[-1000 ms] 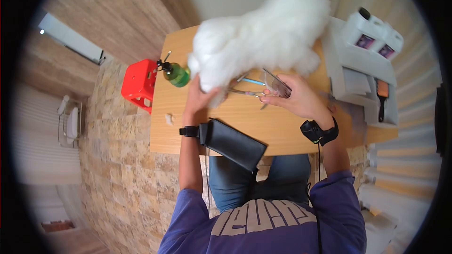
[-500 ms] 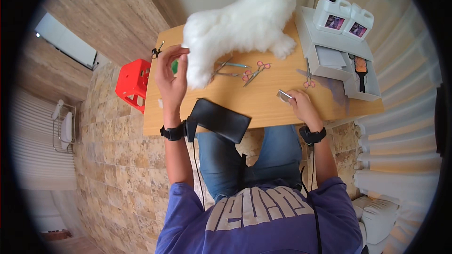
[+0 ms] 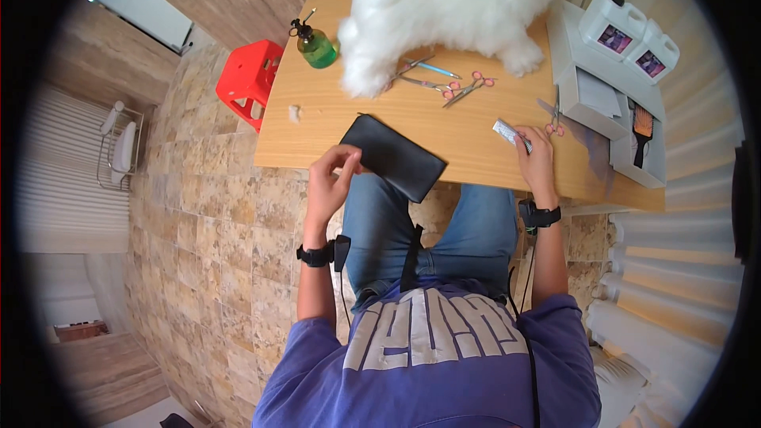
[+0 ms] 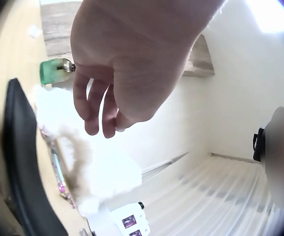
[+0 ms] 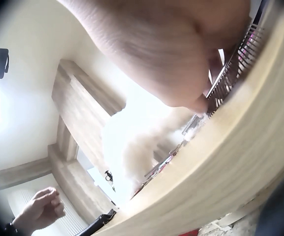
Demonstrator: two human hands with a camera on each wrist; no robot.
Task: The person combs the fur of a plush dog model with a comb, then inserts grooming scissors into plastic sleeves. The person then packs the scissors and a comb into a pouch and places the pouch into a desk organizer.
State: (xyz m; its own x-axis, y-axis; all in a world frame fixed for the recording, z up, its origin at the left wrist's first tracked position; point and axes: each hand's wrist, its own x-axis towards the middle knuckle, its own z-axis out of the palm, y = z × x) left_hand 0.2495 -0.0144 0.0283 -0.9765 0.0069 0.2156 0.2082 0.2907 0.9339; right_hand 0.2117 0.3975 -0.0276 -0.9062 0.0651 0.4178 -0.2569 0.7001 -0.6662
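My right hand [image 3: 537, 160] holds a metal comb [image 3: 506, 133] by its end, low over the tabletop at the front right. Its long thin teeth and some white fluff show in the right wrist view. My left hand [image 3: 329, 182] hovers by the left edge of a black pouch [image 3: 396, 157], its fingers loosely bent and apart from the pouch in the left wrist view. Beyond stands a fluffy white dog figure [image 3: 444, 16]. Pink-handled scissors [image 3: 469, 89], another pair of scissors [image 3: 428, 85] and a blue pen-like tool [image 3: 434, 70] lie at its feet.
A green spray bottle [image 3: 317, 47] stands at the table's left, with a tuft of fluff [image 3: 295, 113] nearer. At right are more scissors [image 3: 556, 120], a white drawer box [image 3: 590, 103] holding a brush [image 3: 643, 131], and two white jugs [image 3: 610, 24]. A red stool [image 3: 247, 79] stands left.
My left hand has left the dog's hind leg and come back beside the pouch. My right hand has moved from the scissors to the front right with the comb. The pink-handled scissors now lie on the table.
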